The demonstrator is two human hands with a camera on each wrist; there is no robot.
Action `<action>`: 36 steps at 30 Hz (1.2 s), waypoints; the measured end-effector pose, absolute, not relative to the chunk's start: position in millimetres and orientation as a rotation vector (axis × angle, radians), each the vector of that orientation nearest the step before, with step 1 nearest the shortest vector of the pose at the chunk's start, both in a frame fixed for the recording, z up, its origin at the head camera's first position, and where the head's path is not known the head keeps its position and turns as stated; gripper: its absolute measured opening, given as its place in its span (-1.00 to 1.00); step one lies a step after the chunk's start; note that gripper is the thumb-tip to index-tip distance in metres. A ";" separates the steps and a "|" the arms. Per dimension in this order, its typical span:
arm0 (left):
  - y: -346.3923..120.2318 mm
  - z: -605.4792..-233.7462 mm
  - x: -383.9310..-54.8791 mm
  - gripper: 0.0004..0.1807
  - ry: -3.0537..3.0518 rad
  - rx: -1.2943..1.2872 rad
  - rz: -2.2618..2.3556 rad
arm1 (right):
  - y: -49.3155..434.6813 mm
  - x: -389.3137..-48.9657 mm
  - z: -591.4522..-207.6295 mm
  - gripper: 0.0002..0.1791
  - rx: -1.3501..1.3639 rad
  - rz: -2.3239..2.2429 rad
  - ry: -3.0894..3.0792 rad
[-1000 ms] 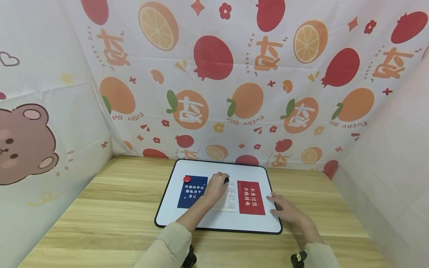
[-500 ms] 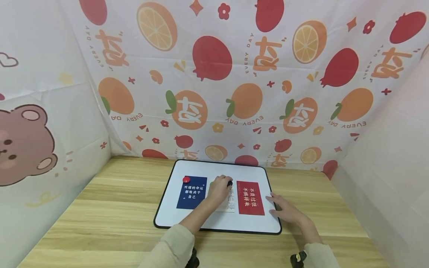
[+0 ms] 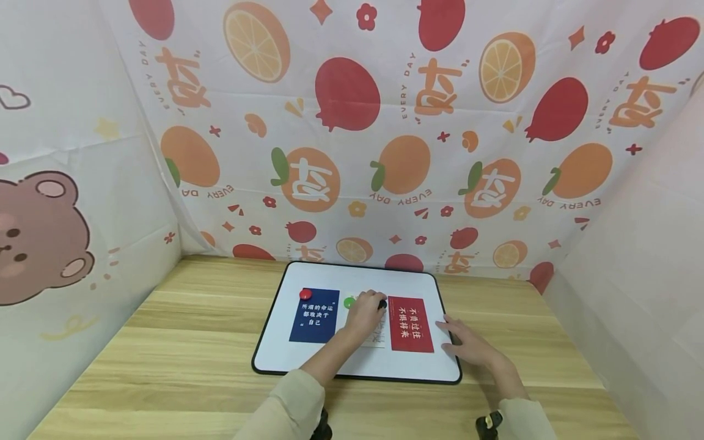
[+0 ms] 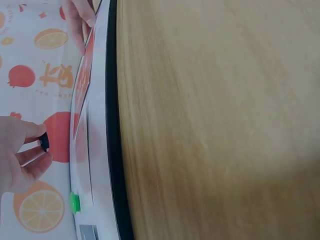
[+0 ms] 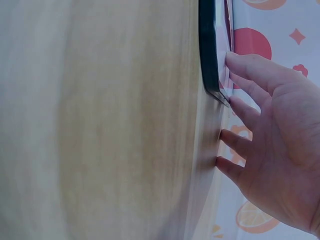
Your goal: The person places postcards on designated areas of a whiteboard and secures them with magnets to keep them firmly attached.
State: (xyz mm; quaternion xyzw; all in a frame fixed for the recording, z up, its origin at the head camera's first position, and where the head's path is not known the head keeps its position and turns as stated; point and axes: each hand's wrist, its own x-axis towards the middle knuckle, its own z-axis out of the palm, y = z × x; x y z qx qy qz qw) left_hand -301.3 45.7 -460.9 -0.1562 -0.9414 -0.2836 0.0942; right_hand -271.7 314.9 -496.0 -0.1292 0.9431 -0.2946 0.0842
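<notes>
My left hand (image 3: 365, 315) pinches a round black magnet (image 4: 44, 142) between thumb and fingers. In the left wrist view the magnet is held apart from the whiteboard (image 3: 385, 370). Beneath this hand a pale printed card (image 3: 376, 340) is partly hidden, and a green magnet (image 3: 349, 302) sits near its upper left corner. To the right lies a red card (image 3: 411, 324) with white characters, showing no magnet. The blue card (image 3: 315, 316) at left bears a red magnet (image 3: 305, 294). My right hand (image 3: 469, 344), fingers spread, rests on the board's right edge.
The black-framed board lies flat on a wood-grain table (image 3: 165, 354). A fruit-print cloth (image 3: 352, 159) hangs right behind it. Pale cloth walls stand left and right, the left one with a bear (image 3: 44, 238).
My left hand has shifted right and slightly nearer with the black magnet, close to the red card's upper left corner. The green magnet has come into view. My right hand stays put.
</notes>
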 end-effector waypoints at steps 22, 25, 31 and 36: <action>59.0 -471.0 -295.6 -0.71 -2.820 -0.483 -0.795 | 315.2 -271.6 -496.6 -0.42 -0.399 -0.880 2.818; 60.8 -472.0 -295.2 -0.73 -2.826 -0.482 -0.778 | 314.6 -271.5 -496.0 -0.42 -0.402 -0.885 2.815; 67.3 -472.1 -291.5 -0.71 -2.850 -0.468 -0.735 | 314.2 -271.7 -496.0 -0.42 -0.397 -0.884 2.813; 74.4 -475.6 -287.6 -0.70 -2.846 -0.485 -0.709 | 313.7 -272.2 -496.3 -0.42 -0.390 -0.875 2.811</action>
